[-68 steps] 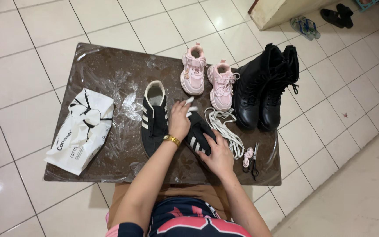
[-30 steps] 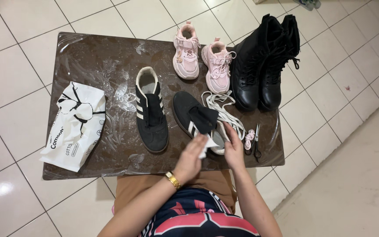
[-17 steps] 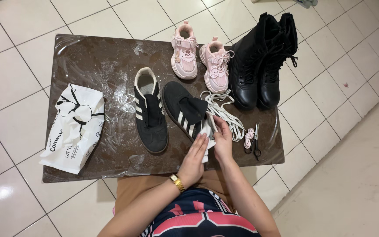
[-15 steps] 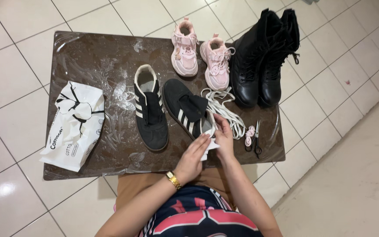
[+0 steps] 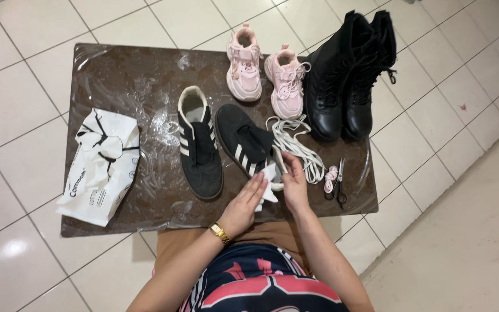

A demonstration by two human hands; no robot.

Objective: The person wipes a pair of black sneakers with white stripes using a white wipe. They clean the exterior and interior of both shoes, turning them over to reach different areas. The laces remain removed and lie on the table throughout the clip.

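Sneaker [image 5: 245, 141] now lies at the bench [image 5: 128, 81] middle, toe toward 11 o'clock; since a second ago you've shifted it leftward. Your left hand [image 5: 242, 203] presses a white wipe [image 5: 267, 184] to its heel while your right hand [image 5: 294, 184] grips the heel.

Gold wristwatch [image 5: 219, 233], navy top with pink-and-white print [image 5: 261, 286], tan trousers [image 5: 187, 245]

Both hands meet at the heel of a black sneaker [image 5: 244, 141]: left hand [image 5: 242, 202] presses a white wipe [image 5: 267, 180], right hand [image 5: 293, 180] steadies the shoe.

white crinkled pack [image 5: 100, 166], table's left edge
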